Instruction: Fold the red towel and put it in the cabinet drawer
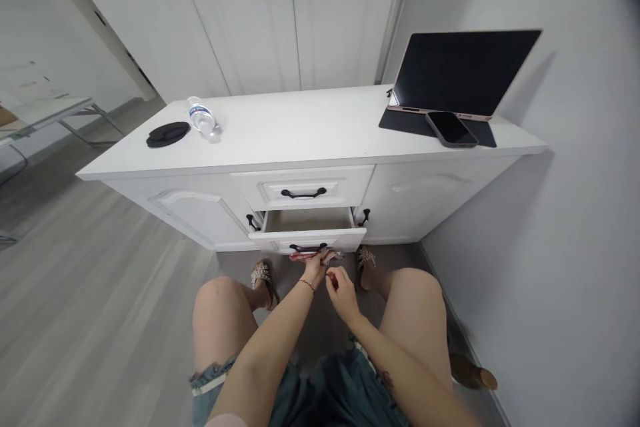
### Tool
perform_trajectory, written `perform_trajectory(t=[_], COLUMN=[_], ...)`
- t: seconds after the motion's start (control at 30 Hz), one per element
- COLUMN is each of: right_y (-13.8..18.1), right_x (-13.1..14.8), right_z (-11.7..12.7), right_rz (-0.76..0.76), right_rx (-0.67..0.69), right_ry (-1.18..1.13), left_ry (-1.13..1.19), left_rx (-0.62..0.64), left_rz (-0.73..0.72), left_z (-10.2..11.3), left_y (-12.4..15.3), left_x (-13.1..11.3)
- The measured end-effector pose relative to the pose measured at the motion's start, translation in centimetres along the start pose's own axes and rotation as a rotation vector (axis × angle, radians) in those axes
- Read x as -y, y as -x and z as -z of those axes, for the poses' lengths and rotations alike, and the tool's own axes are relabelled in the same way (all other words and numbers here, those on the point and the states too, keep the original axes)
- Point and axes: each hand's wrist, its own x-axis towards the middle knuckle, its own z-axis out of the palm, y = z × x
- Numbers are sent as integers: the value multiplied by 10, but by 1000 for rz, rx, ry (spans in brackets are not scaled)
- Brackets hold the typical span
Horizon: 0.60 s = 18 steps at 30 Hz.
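My left hand [314, 271], with a thin red bracelet at the wrist, is closed on a red-and-white cloth [330, 255]. It holds the cloth against the front of the lower drawer [267, 245], just under that drawer's black handle [309, 248]. The drawer is pulled out, and its bare inside shows. Beside the left hand, my right hand [343, 295] has its fingers curled, a little nearer to me. Something small and reddish shows at its fingertips, too small to name.
Above is a closed drawer [270, 193] in the white cabinet. On the cabinet top [300, 127] are a black flat object [168, 134], a clear plastic bottle [201, 116], a dark-screened tablet or laptop [463, 70] and a phone [451, 129]. A wall [510, 247] stands close on the right.
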Motion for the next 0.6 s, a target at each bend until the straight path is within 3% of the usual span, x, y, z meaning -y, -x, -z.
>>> perform_trajectory(t=[0.17,0.3,0.47,0.6], right_y=[1,1,0,0], right_x=[1,2,5,7], right_z=[9,16,17,13], right_rz=[42,66,65,57], right_rx=[-104,-159,-187,-166], right_ry=[-3,-1,-20,-29], left_ry=[25,53,82,126], left_rx=[44,122,233,208], left_rz=[140,202,337,431], left_z=[-31,-52,-52,-34], left_y=[6,13,28,37], left_x=[9,2,-39,-80])
